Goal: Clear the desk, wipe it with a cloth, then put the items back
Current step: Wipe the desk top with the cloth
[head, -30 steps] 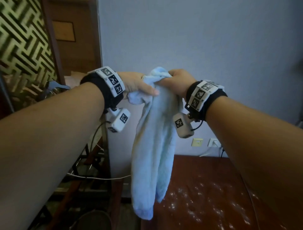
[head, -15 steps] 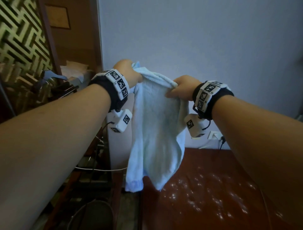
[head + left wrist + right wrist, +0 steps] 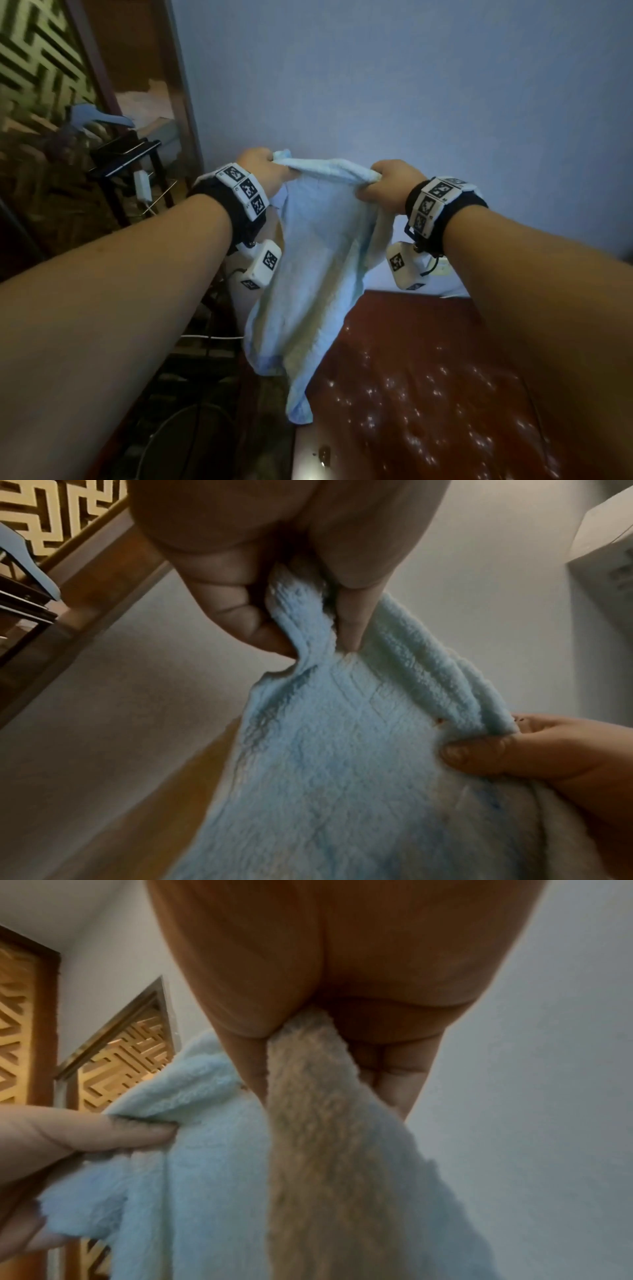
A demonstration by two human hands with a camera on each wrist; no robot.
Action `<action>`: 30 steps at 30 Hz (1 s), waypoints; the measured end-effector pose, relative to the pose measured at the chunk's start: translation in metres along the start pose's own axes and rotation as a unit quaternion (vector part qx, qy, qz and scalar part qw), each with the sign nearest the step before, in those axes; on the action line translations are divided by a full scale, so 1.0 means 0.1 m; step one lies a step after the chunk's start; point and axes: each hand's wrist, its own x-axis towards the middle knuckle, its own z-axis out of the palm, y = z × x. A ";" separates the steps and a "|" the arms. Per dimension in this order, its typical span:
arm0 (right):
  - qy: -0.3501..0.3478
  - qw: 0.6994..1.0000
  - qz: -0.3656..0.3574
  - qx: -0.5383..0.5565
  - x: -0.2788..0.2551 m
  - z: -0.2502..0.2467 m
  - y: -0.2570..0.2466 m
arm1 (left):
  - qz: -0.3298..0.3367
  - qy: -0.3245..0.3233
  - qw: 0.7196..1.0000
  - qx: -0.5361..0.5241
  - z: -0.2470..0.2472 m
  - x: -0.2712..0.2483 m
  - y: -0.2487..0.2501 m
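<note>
1. Since a second ago both hands have drawn apart along the top edge of the cloth (image 3: pixel 318 260), which hung then as a narrow bunched strip and now spreads into a wide sheet between them.
2. Nearest, at 6 to 4 o'clock in the head view, lies the dark red worktop (image 3: pixel 428 359), speckled with pale flecks, its near left corner at about 6 o'clock.
3. Both forearms reach in from 8 and 4 o'clock, each with a black wrist band carrying white marker tiles and a small white camera block hanging under it.
4. Light blue and fluffy, the cloth hangs in the air at the centre, above the worktop's left edge; its lowest corner dangles at about 6 o'clock, and whether it touches the worktop cannot be told.
5. At about 11 o'clock of the cloth, the left hand (image 3: pixel 263 171) is clamped on the top left corner; the left wrist view shows thumb and fingers (image 3: pixel 240 610) pinching a fold of the fabric.
6. At about 1 o'clock of the cloth, the right hand (image 3: pixel 387 185) is closed round the top right corner, with fabric bunched through its curled fingers (image 3: pixel 394 1074) in the right wrist view.
7. Farther off at 9 to 10 o'clock stands a dark rack (image 3: pixel 130 161) with a white adapter hanging on it.
8. Farthest, a pale blue wall (image 3: pixel 411 85) fills 12 to 3 o'clock, and a lattice screen (image 3: pixel 34 51) sits at 10 to 11 o'clock.
</note>
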 end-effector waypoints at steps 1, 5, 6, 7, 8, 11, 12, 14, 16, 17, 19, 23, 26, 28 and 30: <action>-0.001 1.000 0.004 0.003 0.13 0.03 0.13 | -0.005 -0.004 1.000 0.003 0.13 0.11 -0.01; -0.007 1.000 0.021 0.003 0.62 0.14 0.64 | -0.023 -0.016 1.000 0.001 0.66 0.52 -0.08; -0.009 1.000 0.026 0.004 0.74 0.18 0.77 | -0.025 -0.020 0.999 0.004 0.79 0.61 -0.12; -0.011 1.000 0.029 0.003 0.85 0.23 0.90 | -0.027 -0.024 0.999 0.004 0.93 0.68 -0.16; -0.012 0.999 0.032 0.002 0.95 0.30 1.03 | -0.034 -0.026 0.999 0.000 1.06 0.75 -0.22; -0.011 0.999 0.037 -0.002 1.15 0.59 1.39 | -0.044 -0.042 0.998 -0.011 1.42 0.91 -0.48; -0.012 0.999 0.041 -0.003 1.20 0.72 1.49 | -0.048 -0.052 0.997 -0.011 1.52 0.95 -0.59; -0.025 0.999 0.048 0.005 1.25 0.98 1.67 | -0.053 -0.068 0.996 0.012 1.71 1.00 -0.81; -0.052 0.998 0.046 0.010 1.27 1.25 1.80 | -0.066 -0.091 0.993 0.042 1.85 1.03 -1.04; -0.068 0.997 0.045 0.007 1.27 1.38 1.85 | -0.076 -0.105 0.990 0.056 1.90 1.04 -1.15; -0.098 0.994 0.046 -0.005 1.27 1.65 1.93 | -0.098 -0.141 0.982 0.082 2.00 1.05 -1.39; -0.126 0.989 0.066 -0.026 1.24 2.06 1.99 | -0.108 -0.224 0.960 0.129 2.14 1.03 -1.79; -0.120 0.987 0.088 -0.053 1.24 2.16 1.98 | -0.118 -0.228 0.958 0.128 2.18 1.04 -1.95; -0.097 0.988 0.107 -0.046 1.24 2.15 1.98 | -0.125 -0.207 0.968 0.070 2.15 1.07 -1.99; -0.062 0.990 0.122 -0.020 1.23 2.11 1.95 | -0.141 -0.200 0.969 -0.036 2.10 1.11 -1.99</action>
